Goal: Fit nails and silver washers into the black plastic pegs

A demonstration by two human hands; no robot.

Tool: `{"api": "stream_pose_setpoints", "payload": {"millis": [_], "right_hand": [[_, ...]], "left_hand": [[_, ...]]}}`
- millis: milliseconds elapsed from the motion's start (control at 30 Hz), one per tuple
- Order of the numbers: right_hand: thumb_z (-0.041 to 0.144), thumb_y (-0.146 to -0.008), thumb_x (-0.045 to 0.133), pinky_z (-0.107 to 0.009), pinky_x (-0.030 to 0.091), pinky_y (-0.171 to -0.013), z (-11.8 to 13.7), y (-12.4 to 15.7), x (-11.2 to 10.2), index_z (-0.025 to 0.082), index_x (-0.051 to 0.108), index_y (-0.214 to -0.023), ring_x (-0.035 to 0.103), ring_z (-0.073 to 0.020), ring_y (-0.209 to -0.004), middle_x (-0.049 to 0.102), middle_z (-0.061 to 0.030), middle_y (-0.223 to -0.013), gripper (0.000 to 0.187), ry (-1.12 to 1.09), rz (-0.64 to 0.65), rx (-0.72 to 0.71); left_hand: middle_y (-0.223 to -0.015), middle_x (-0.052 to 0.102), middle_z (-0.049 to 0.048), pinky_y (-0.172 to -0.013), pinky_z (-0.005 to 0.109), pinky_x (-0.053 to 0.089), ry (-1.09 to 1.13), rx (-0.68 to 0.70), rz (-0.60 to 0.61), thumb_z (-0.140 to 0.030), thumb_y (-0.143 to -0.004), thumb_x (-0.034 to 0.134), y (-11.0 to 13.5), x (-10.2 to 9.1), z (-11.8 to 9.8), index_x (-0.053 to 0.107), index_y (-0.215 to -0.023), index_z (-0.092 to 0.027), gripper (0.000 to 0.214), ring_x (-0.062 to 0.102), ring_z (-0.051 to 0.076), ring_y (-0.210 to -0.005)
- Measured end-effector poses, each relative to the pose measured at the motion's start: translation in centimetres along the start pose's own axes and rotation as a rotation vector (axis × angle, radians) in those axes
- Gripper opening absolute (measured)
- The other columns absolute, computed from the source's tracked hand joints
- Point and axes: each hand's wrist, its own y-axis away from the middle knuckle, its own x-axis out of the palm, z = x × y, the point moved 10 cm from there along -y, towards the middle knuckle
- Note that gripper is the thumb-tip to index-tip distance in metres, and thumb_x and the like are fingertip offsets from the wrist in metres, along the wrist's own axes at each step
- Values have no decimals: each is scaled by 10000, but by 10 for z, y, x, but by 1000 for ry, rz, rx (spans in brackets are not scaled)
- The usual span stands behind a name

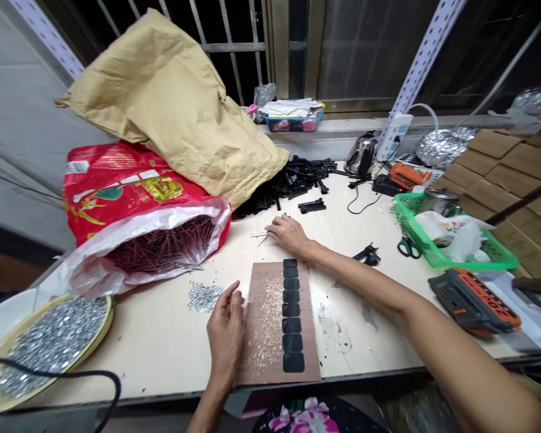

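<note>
My right hand (289,234) reaches across the table, its fingertips closed at a few thin metal pins (258,235); one pin slants out from under the fingers. My left hand (226,328) rests near the front edge, fingers apart and holding nothing, beside a brown board (261,325). Along the board's right side runs a column of several black rounded-square pieces (292,310), with pale flecks scattered to their left. A small heap of shiny metal bits (205,296) lies left of the board, just beyond my left hand.
On the left are a red bag (130,174) of thin reddish rods and a yellow bowl (49,343) of metal bits. Black parts (300,174) are piled behind. To the right sit scissors (408,246), a green basket (455,258), a battery pack (475,300) and cardboard boxes (500,174).
</note>
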Motion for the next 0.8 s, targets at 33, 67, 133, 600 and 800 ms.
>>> {"api": "stream_pose_setpoints", "payload": {"millis": [33, 67, 133, 600, 800], "right_hand": [[336, -950, 461, -313, 349, -753, 5, -10, 12, 217, 651, -1044, 442, -211, -934, 590, -80, -1004, 243, 37, 36, -9], [323, -949, 463, -322, 344, -754, 8, -17, 22, 214, 654, -1032, 435, -220, -940, 587, -88, -999, 235, 68, 66, -20], [268, -951, 450, -336, 336, -755, 13, -22, 34, 185, 664, -971, 426, -236, -943, 586, -109, -976, 230, 97, 98, -38], [205, -984, 336, -319, 437, -779, 67, 50, -40, 184, 613, -1142, 537, -197, -928, 619, -94, -1046, 320, -82, -136, -189], [199, -971, 374, -331, 488, -758, 105, 77, -43, 163, 611, -1159, 565, -193, -885, 645, -99, -1003, 305, -233, -126, -220]], "left_hand": [[-826, 639, 37, -636, 270, 443, -34, 13, -58, -481, -829, 523, -2, -19, 2, 598, -1167, -193, 451, 585, 178, -723], [-856, 648, 46, -648, 274, 449, -93, 33, -117, -473, -830, 519, -3, -39, 3, 601, -1163, -195, 441, 591, 183, -742], [-918, 656, 60, -705, 294, 460, -251, 96, -215, -457, -842, 501, -6, -78, 3, 622, -1120, -200, 398, 600, 198, -802], [-886, 598, 81, -748, 327, 450, -760, 311, -26, -363, -887, 413, -33, -92, 24, 664, -926, -194, 305, 600, 219, -803], [-882, 592, 103, -702, 338, 438, -852, 296, -58, -303, -891, 379, -35, -87, 24, 652, -856, -167, 307, 581, 228, -772]]}}
